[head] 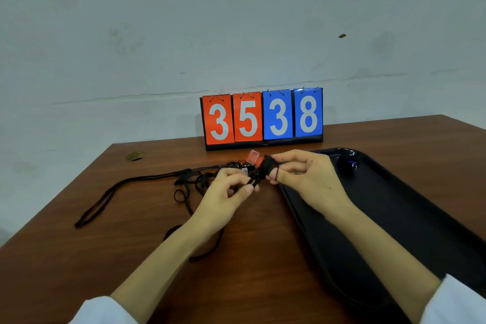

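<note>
1. head view: i see a flip scoreboard [263,118] reading 3538 at the far edge of the wooden table [79,258], against the wall and just behind both hands.
2. a small brass-coloured disc [135,156] sits in the table top at far left, well apart from the work.
3. loose black cords [147,179] sprawl over the table on the left. one long loop runs out toward the left edge, and another loop is partly hidden under the left forearm.
4. a red holder [253,158] with a clear face lies just behind the fingertips, among the cords.
5. the black tray [394,205] lies on the right, with the right forearm crossing over it. at its far corner sits a small blue and metal thing [351,163]; i cannot tell what it is.
6. the left hand [226,192] is curled, thumb and forefinger pinching a small wound cord bundle [259,176].
7. the right hand [302,173] is curled too, holding the same bundle from the other side, with a strand looped round one fingertip. the bundle sits between the hands, above the table just left of the tray's rim.
</note>
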`<state>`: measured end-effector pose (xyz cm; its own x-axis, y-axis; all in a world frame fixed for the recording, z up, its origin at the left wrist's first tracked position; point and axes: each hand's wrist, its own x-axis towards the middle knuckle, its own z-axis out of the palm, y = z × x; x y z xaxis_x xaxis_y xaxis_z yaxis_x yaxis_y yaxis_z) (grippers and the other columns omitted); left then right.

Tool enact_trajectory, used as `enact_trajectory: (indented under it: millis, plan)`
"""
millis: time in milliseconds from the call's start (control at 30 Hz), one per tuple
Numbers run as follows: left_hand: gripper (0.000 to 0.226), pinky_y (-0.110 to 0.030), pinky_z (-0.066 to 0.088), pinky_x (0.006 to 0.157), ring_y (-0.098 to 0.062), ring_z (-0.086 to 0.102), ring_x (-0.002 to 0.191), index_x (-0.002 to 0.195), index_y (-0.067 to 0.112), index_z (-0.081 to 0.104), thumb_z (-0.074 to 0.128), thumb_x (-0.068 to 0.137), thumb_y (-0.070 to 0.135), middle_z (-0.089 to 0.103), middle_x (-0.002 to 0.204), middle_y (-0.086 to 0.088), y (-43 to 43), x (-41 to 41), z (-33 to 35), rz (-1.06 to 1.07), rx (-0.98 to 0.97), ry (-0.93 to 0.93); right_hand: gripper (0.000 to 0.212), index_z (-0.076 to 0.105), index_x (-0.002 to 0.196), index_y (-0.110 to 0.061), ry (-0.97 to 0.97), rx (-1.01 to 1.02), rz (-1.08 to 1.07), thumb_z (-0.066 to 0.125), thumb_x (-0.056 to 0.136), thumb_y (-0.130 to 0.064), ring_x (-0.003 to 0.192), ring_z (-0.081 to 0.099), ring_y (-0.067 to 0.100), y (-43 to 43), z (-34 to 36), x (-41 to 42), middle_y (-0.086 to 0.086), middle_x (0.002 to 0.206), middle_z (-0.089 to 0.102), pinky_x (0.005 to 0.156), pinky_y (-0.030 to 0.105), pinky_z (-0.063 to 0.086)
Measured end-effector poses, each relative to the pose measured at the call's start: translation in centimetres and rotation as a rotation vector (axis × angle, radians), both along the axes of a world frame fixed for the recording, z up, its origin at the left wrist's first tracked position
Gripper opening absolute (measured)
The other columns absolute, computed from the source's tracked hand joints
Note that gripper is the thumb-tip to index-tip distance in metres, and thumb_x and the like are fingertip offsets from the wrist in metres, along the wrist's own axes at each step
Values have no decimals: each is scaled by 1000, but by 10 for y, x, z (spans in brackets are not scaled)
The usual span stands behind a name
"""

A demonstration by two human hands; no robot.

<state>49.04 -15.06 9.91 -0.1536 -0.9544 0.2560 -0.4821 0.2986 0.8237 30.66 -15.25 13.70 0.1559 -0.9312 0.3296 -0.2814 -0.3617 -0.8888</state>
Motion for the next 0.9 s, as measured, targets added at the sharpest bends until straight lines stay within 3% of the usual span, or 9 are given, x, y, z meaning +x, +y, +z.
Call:
enact_trajectory:
  millis: [67, 167, 233, 300, 400, 500, 700, 800, 900]
  plan:
    - [21, -21, 33, 95, 0, 42, 117, 83, 29, 61, 47, 97, 22, 43, 120, 15, 3, -3, -3, -3, 5, 3, 27, 66, 104, -15, -50, 36, -23, 70, 78, -12, 76, 69, 4, -2, -2, 0, -2, 78, 74, 71, 11, 52]
    - [27, -16, 32, 88, 7, 44, 111, 74, 24, 58, 44, 97, 25, 50, 114, 15, 6, -10, -8, 1, -26, -57, 25, 66, 104, -16, -112, 79, -76, 70, 79, -12, 77, 69, 5, -5, -3, -2, -1, 75, 74, 76, 17, 53]
    - [29, -10, 32, 86, 9, 47, 106, 70, 21, 60, 48, 96, 26, 56, 106, 12, 8, -13, -9, 7, -55, -52, 25, 66, 104, -18, -77, 55, -166, 70, 79, -16, 76, 68, 2, -7, -5, -4, -4, 73, 73, 80, 25, 53]
    - [29, -1, 31, 82, 13, 47, 103, 66, 22, 62, 52, 93, 27, 56, 105, 13, 11, -14, -8, 26, -77, -14, 27, 65, 106, -19, -9, 12, -240, 71, 80, -19, 74, 67, -1, -9, -7, -6, -6, 75, 72, 73, 21, 53]
    - [28, -10, 33, 88, 10, 49, 105, 61, 25, 67, 60, 88, 28, 57, 107, 16, 15, -15, -4, 72, -154, 83, 29, 65, 109, -18, 88, -29, -261, 70, 80, -17, 77, 65, 0, -9, -11, -4, -5, 84, 71, 68, 11, 48]
    - [26, -22, 38, 95, 4, 53, 108, 59, 28, 70, 66, 84, 29, 63, 105, 19, 18, -16, -1, 86, -253, 129, 32, 66, 109, -18, 240, -87, -248, 72, 78, -19, 82, 64, 2, -6, -16, 1, -4, 92, 70, 77, 14, 50]
    - [22, -14, 43, 85, -2, 59, 98, 77, 24, 74, 65, 82, 43, 69, 88, 15, 22, -15, 5, 68, -331, 179, 33, 66, 112, -20, 446, -126, -109, 70, 80, -20, 87, 62, 4, 1, -19, 10, -5, 96, 70, 89, 20, 49]
    - [23, -13, 43, 84, -2, 57, 101, 83, 23, 74, 54, 87, 34, 68, 90, 14, 20, -9, 6, 59, -254, 206, 27, 67, 107, -19, 486, -121, -12, 70, 80, -19, 83, 62, 3, 2, -19, 11, -9, 87, 67, 87, 23, 51]
    - [18, -12, 43, 82, -3, 56, 99, 83, 23, 74, 61, 88, 11, 68, 88, 9, 19, -6, 5, 59, -263, 137, 22, 67, 101, -19, 507, -131, 59, 70, 79, -18, 79, 63, 2, 3, -19, 11, -9, 81, 67, 86, 25, 52]
